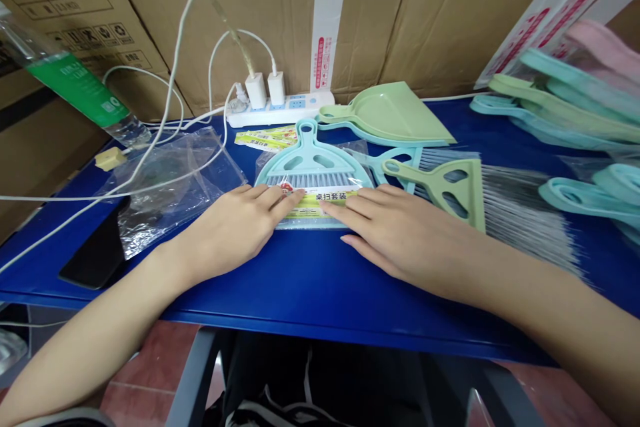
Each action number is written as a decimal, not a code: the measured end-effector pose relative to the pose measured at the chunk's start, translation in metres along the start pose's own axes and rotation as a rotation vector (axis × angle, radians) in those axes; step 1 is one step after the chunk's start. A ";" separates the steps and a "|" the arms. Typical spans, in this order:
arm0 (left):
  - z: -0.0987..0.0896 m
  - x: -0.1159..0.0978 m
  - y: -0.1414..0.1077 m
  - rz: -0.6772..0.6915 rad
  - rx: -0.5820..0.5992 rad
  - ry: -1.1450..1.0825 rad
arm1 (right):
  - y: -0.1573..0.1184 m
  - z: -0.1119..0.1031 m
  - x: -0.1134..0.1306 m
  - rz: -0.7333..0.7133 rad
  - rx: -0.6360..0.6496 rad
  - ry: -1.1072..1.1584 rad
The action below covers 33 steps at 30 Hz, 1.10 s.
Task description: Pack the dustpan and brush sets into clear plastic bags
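Observation:
A light-blue dustpan and brush set (314, 155) in a clear plastic bag lies flat on the blue table (300, 280), its handle pointing away from me. A yellow-green label card (325, 197) with dark print crosses its near part. My left hand (233, 223) rests on the left side of the bag, index fingertip on the card. From the other side my right hand (405, 233) presses on the card's right part, index finger stretched out and thumb apart. Both hands lie open, gripping nothing.
Behind the bag are a green dustpan (400, 113), loose label cards (265, 139) and a power strip (285, 110) with cables. Brushes (450, 190) and bagged sets (565, 100) lie right. Left are a plastic bag (170, 187), a black phone (95, 253) and a tilted bottle (75, 83).

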<state>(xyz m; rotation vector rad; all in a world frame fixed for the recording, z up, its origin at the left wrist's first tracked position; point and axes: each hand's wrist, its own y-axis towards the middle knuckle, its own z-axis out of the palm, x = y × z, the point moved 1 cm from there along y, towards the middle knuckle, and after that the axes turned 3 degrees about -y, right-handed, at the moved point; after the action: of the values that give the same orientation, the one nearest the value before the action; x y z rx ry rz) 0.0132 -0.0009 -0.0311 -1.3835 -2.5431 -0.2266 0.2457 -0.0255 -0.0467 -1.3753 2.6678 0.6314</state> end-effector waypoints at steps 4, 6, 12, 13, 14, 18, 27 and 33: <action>-0.001 0.000 -0.001 -0.003 0.025 0.009 | 0.000 -0.002 -0.001 0.007 0.011 0.001; -0.002 -0.001 -0.001 0.004 0.024 0.012 | 0.000 -0.003 -0.001 0.007 0.015 0.009; -0.001 -0.002 -0.001 0.008 0.020 0.007 | 0.000 -0.002 -0.001 0.016 0.067 0.015; -0.001 -0.002 -0.001 0.008 0.021 0.004 | -0.001 -0.002 -0.001 0.017 0.069 0.015; -0.001 -0.001 -0.002 0.004 0.022 -0.001 | -0.001 -0.002 0.000 0.017 0.070 0.015; -0.002 -0.001 0.000 -0.015 0.054 -0.011 | -0.001 -0.002 0.000 0.017 0.067 0.012; -0.003 -0.002 0.000 -0.027 0.067 -0.013 | 0.000 -0.004 0.000 0.011 0.046 0.003; -0.002 -0.002 -0.002 -0.025 0.052 -0.023 | 0.000 -0.004 0.000 -0.002 0.003 0.001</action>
<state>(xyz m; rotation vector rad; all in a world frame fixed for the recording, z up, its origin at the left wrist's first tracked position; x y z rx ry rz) 0.0134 -0.0041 -0.0299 -1.3436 -2.5673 -0.1490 0.2456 -0.0271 -0.0434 -1.3769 2.6669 0.6260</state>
